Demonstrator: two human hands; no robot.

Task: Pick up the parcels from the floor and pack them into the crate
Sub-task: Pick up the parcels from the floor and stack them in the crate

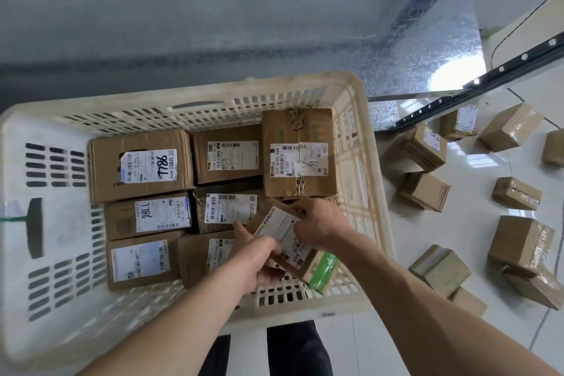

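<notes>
- The parcel in hand (291,241) is a small cardboard box with a white shipping label on top and green tape at its near end. It looks stiff-walled and light, judging by how easily two hands keep it tilted in the air.
- Cardboard faces give decent friction, but the taped ends and the glossy label are probably slicker. The better hold is across opposite edges or corners, as here, not on the label.
- The left hand (259,256) curls under and around the box's near-left side, thumb on the label face. The right hand (317,223) pinches its far edge from above, fingers bent over the cardboard. Both are gripping this one parcel.
- The box sits tilted between the hands: from the left hand it lies toward 2 o'clock, from the right hand toward 7 o'clock. It hovers over the near-right corner of the crate (195,91), above what appears to be the last open gap in that layer.
- Seven packed boxes already lie label-up in the crate, the nearest, a labelled box (230,212), just beside the left fingertips at 11 o'clock.
- More loose parcels (439,268) lie on the tiled floor (476,217), well apart from the hands at about 3 o'clock, outside the crate's right wall.
- The gap looks snug, so the box likely has to be levelled before it goes down.
</notes>
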